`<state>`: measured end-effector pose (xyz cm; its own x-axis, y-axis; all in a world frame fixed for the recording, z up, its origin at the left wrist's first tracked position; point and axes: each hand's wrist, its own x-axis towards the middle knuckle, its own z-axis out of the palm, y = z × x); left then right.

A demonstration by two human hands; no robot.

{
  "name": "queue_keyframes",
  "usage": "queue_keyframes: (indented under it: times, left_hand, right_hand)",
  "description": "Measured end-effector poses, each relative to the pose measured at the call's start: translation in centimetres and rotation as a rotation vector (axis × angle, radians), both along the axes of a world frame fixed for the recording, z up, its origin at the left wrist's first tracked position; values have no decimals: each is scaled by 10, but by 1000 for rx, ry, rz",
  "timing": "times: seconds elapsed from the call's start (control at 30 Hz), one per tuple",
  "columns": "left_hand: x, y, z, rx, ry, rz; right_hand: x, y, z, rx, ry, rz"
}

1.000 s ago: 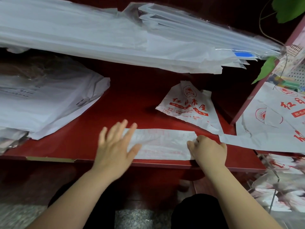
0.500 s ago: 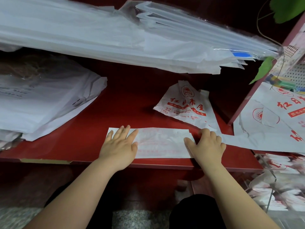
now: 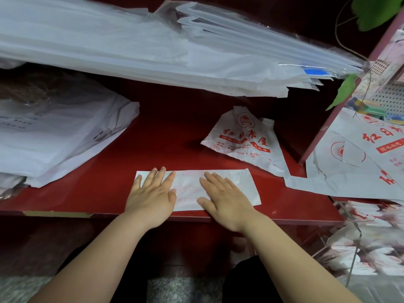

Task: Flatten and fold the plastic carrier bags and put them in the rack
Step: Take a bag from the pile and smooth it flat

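A white carrier bag folded into a long flat strip (image 3: 188, 186) lies near the front edge of the red shelf (image 3: 91, 184). My left hand (image 3: 150, 193) rests flat on the strip's left end, fingers spread. My right hand (image 3: 225, 197) lies flat on its middle and right part, palm down. Behind them a crumpled white bag with red print (image 3: 244, 141) sits further back on the shelf. At the lower right, a clear rack (image 3: 358, 235) holds several folded white and red bags.
A thick stack of white bags (image 3: 50, 136) lies on the shelf's left side. Long clear and white bags (image 3: 153, 47) hang over the shelf above. More printed bags (image 3: 358, 162) drape at the right, beside a red upright post (image 3: 341, 101) and green leaves (image 3: 343, 90).
My right hand opened from a pinch at the strip's right end and slid left onto its middle, lying flat. My left hand settled flat on the left end.
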<state>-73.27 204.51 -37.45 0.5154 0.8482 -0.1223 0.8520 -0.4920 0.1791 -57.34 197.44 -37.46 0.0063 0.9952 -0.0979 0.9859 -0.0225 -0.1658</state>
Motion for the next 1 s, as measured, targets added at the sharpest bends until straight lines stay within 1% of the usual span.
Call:
queue_keyframes:
  times: [0.1, 0.17, 0.2, 0.27, 0.33, 0.37, 0.43, 0.47, 0.57, 0.67, 0.7, 0.8, 0.87, 0.93, 1.0]
  left_hand:
    - [-1, 1, 0, 0, 7, -4]
    - [-3, 1, 0, 1, 13, -8]
    - [-6, 3, -1, 1, 13, -9]
    - [-14, 7, 1, -25, 1, 9]
    - [-27, 11, 2, -43, 7, 38]
    - [-34, 12, 2, -44, 6, 48]
    - [-45, 16, 2, -42, 2, 48]
    - [-51, 17, 1, -52, -18, 40]
    - [-68, 19, 6, -92, -81, -33]
    - [-95, 17, 1, -40, -5, -133]
    - [-103, 16, -3, -15, -8, -157]
    - [-118, 15, -13, 189, -109, -292]
    - [-122, 15, -21, 328, -278, -353]
    - [-119, 15, -26, 420, -376, -396]
    - [-109, 13, -29, 516, -445, -429]
  right_hand:
    - [23, -8, 4, -28, 8, -27]
    - [39, -12, 1, 33, 29, -60]
    - [45, -15, -1, 96, 52, -99]
    - [50, -22, -1, 306, 84, -167]
    - [46, -30, -1, 503, 59, -124]
    - [41, -34, -1, 543, 61, -69]
    - [28, -38, -5, 525, 20, 33]
    - [20, -37, -6, 493, -2, 44]
    - [10, -26, -1, 305, 0, -52]
    - [16, -5, 5, 208, -32, -112]
    - [18, 3, 6, 192, -42, -118]
    - [19, 22, 14, 119, -91, -119]
    - [19, 34, 20, 85, -122, -107]
    - [18, 43, 21, 49, -172, -117]
    - [15, 46, 19, 77, -222, -120]
